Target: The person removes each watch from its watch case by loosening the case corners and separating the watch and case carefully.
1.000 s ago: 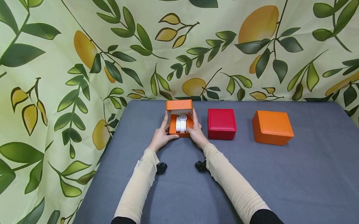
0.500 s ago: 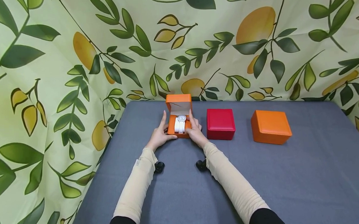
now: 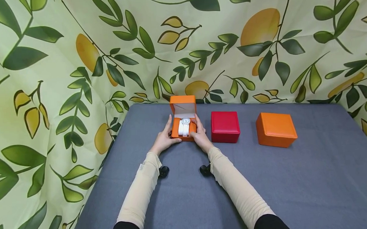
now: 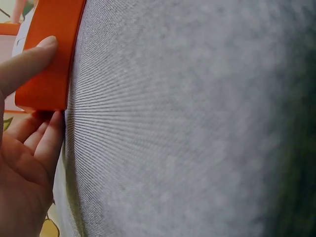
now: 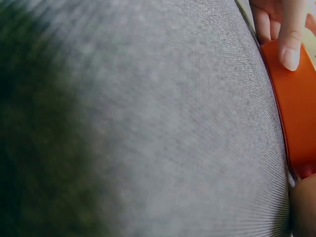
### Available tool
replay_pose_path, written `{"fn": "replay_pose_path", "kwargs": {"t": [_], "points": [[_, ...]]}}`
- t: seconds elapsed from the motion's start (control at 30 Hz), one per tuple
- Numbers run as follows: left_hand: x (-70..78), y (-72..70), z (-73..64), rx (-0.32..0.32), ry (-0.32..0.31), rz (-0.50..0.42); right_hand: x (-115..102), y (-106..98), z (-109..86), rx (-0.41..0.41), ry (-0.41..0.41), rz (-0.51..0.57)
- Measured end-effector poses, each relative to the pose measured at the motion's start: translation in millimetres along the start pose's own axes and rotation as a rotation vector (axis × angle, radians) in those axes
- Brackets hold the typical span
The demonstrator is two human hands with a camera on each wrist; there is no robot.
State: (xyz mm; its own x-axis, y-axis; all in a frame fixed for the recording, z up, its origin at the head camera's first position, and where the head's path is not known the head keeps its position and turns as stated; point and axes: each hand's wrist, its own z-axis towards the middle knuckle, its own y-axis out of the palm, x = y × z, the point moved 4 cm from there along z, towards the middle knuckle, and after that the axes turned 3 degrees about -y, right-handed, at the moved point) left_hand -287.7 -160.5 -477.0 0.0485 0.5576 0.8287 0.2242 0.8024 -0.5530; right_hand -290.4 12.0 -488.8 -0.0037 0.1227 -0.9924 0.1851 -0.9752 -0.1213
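Observation:
An orange watch box (image 3: 184, 139) stands on the table with its lid (image 3: 183, 107) raised and the pale lining facing me. Inside, a wristwatch (image 3: 186, 126) with a white band sits round a white cushion. My left hand (image 3: 163, 139) grips the left side, its thumb (image 4: 39, 57) on the front wall and the other fingers round the corner. My right hand (image 3: 201, 135) holds the right side, one finger stretched along the wall towards the lid and the thumb at the front. In the right wrist view the left thumb (image 5: 290, 54) lies on the box front.
A closed red box (image 3: 225, 126) stands just right of my right hand, and a closed orange box (image 3: 276, 129) farther right, both on the grey-blue tabletop (image 3: 186, 195). A leaf-patterned curtain (image 3: 156, 44) hangs behind and along the left.
The lid of the orange watch box has swung up and back from partly raised to about upright, showing more lining. Both hands have stayed on the box's sides.

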Motion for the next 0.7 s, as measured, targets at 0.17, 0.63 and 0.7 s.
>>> {"fn": "replay_pose_path", "kwargs": {"t": [0.17,0.63,0.7], "points": [[3.1,-1.2,-2.0,0.042,-0.047,0.088,-0.8,0.8,1.7,0.033,-0.023,-0.069],[8.7,3.6,0.0,0.064,-0.044,0.197,2.3,-1.8,1.4,-0.015,-0.027,-0.061],[12.5,4.0,0.7,0.024,-0.046,0.176,1.9,-3.4,1.6,-0.019,-0.015,-0.015]]}}
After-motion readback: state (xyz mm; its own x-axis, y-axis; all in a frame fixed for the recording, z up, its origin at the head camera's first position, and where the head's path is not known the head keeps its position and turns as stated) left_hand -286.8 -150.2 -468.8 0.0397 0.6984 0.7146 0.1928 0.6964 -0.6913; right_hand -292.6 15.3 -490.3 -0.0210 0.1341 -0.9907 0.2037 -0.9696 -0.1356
